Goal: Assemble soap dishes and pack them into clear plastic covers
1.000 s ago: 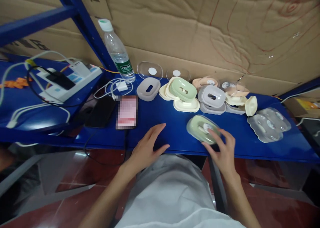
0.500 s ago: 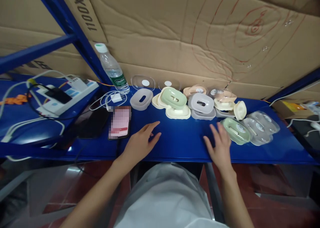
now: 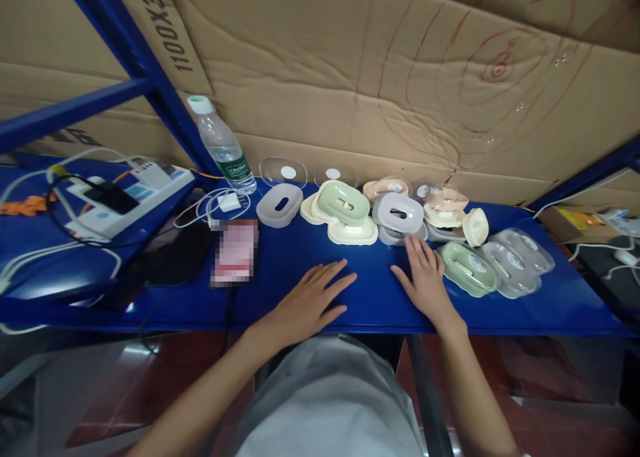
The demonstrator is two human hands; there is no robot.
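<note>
My left hand [image 3: 316, 301] is spread low over the blue shelf [image 3: 280, 263], fingers apart and holding nothing. Fingers also apart, my right hand [image 3: 424, 280] has its fingertips by the front edge of a stack of grey oval plastic pieces [image 3: 400, 215]; whether they touch I cannot tell. Right beside that hand lies a green soap box [image 3: 469, 269] under a clear lid. Clear-lidded grey boxes [image 3: 513, 268] adjoin it. Ahead of my left hand, a green slotted tray [image 3: 344, 202] rests on cream pieces [image 3: 353, 231]. A lone grey tray [image 3: 280, 205] sits farther left.
Two clear lids [image 3: 283, 173] lean at the cardboard wall [image 3: 300, 63]. Peach and cream pieces [image 3: 445, 207] are piled at the back. To the left stand a water bottle [image 3: 223, 147], a phone [image 3: 235, 253], a white charger [image 3: 229, 202] and a power strip [image 3: 130, 203] with cables.
My left hand has moved right and flattened, fingers spreading. The right hand has shifted left and forward, toward the grey stack. The view has tilted slightly; the boxes stay in place.
</note>
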